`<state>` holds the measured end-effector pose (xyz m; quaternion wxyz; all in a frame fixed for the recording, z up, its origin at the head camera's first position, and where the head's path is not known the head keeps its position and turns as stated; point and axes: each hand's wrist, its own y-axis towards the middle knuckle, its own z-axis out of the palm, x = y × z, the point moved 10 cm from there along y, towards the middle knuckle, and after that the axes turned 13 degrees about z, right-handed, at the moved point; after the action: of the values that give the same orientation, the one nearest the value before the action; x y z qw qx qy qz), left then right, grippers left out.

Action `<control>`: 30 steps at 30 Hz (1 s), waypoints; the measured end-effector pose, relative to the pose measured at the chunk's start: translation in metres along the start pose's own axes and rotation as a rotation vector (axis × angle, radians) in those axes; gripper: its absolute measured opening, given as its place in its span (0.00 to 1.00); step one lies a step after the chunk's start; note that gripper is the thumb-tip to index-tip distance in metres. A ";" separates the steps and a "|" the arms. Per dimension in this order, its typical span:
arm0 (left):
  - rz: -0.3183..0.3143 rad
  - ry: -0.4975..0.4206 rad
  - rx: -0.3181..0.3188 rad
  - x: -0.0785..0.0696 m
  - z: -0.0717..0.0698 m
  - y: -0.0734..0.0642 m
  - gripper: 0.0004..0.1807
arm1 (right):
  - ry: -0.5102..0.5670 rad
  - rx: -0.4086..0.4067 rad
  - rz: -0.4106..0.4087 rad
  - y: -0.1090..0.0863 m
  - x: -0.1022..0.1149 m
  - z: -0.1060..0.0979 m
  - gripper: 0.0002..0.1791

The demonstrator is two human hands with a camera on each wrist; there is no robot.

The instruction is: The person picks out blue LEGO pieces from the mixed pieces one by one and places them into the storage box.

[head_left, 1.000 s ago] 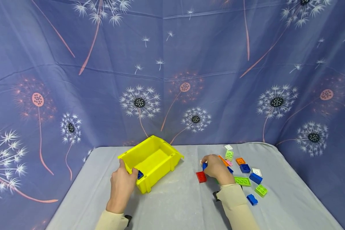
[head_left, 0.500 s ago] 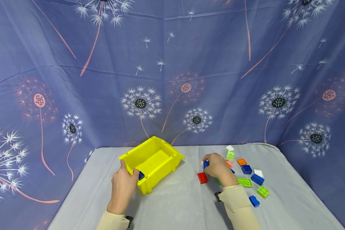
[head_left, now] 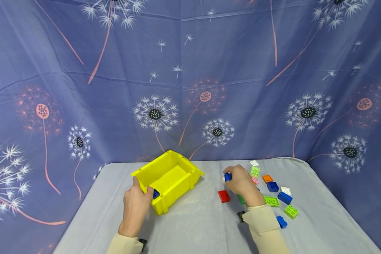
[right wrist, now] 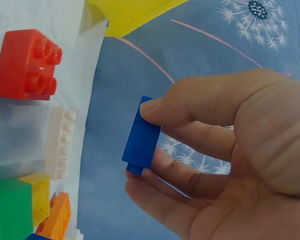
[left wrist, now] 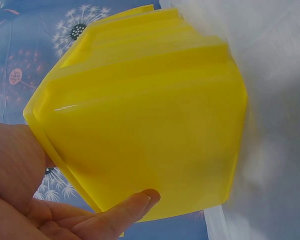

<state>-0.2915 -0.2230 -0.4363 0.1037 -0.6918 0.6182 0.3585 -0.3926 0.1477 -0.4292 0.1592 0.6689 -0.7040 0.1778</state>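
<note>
- Since a second ago, my right hand point(head_left: 242, 184) and the narrow blue brick point(right wrist: 144, 136) in it have risen a little in the head view, while the yellow bin point(head_left: 175, 194) stays put.
- Dandelion-printed backdrop point(head_left: 190, 53) hangs behind the pale table cover point(head_left: 190, 225).
- Yellow bin sits on my left, mouth up, its long axis slanting from near left to far right, with the flared lip at the far right.
- My left hand point(head_left: 135, 206) grips its near-left end, thumb over the rim, fingers along the outer wall.
- My right hand pinches the narrow blue brick between thumb and fingers, parted only by its thickness.
- That brick is off the table, right of the bin and well apart from it; in the right wrist view its long axis runs steeply, top leaning right, a stud at the lower end.
- My right hand and sleeve point(head_left: 265, 225) hide part of the scattered bricks.
- Long lime-green plate point(head_left: 272, 201) lies right of my wrist.
- Red four-stud brick point(head_left: 223, 196) lies near my fingers, on the near side.
- Dark blue brick point(head_left: 156, 193) shows beside my left thumb, within the bin.
- Small pink piece point(head_left: 255, 180) lies just beyond my right hand.
</note>
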 end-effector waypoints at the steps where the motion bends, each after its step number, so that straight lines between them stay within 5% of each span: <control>1: 0.000 0.001 -0.004 0.000 0.000 0.000 0.46 | 0.004 -0.010 -0.011 -0.001 0.001 -0.002 0.22; 30: -0.014 0.001 -0.001 -0.001 0.000 -0.001 0.46 | 0.065 -0.080 -0.064 -0.021 0.022 -0.029 0.22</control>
<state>-0.2907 -0.2221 -0.4361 0.1056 -0.6963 0.6132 0.3577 -0.3728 0.1410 -0.3926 0.2142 0.6781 -0.6832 0.1657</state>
